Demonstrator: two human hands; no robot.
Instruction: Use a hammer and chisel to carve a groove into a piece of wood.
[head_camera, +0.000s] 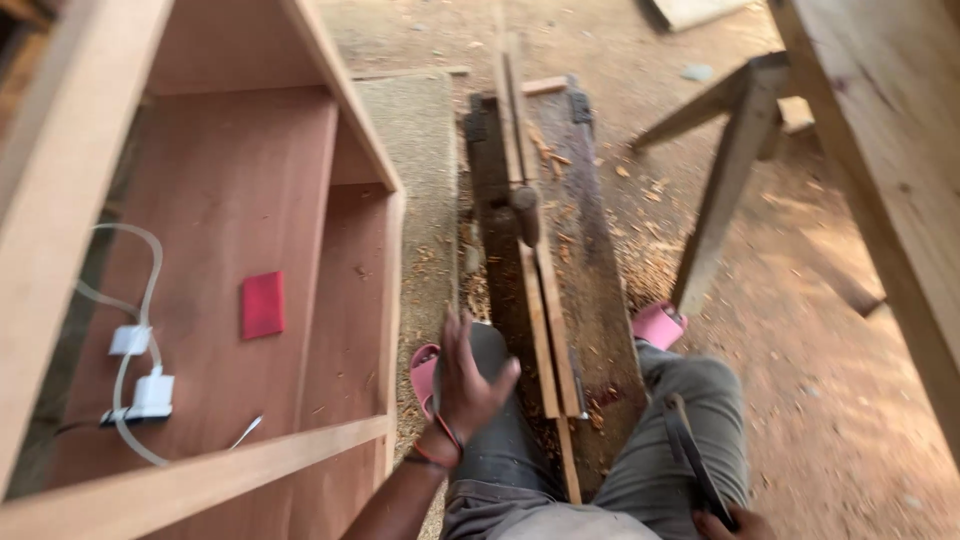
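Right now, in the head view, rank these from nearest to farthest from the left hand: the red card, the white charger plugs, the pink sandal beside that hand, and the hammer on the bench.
From the left hand:
1. Pink sandal, just left of the hand.
2. Red card, left, on the cabinet panel.
3. Hammer, ahead on the bench; close to the card's distance, hard to separate.
4. White charger plugs, far left.

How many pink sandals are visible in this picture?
2: one pink sandal left of the bench, behind the left hand; the other right of the bench, at a trestle leg.

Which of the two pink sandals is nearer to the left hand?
The pink sandal left of the bench, just beside the left hand; the other sandal lies across the bench.
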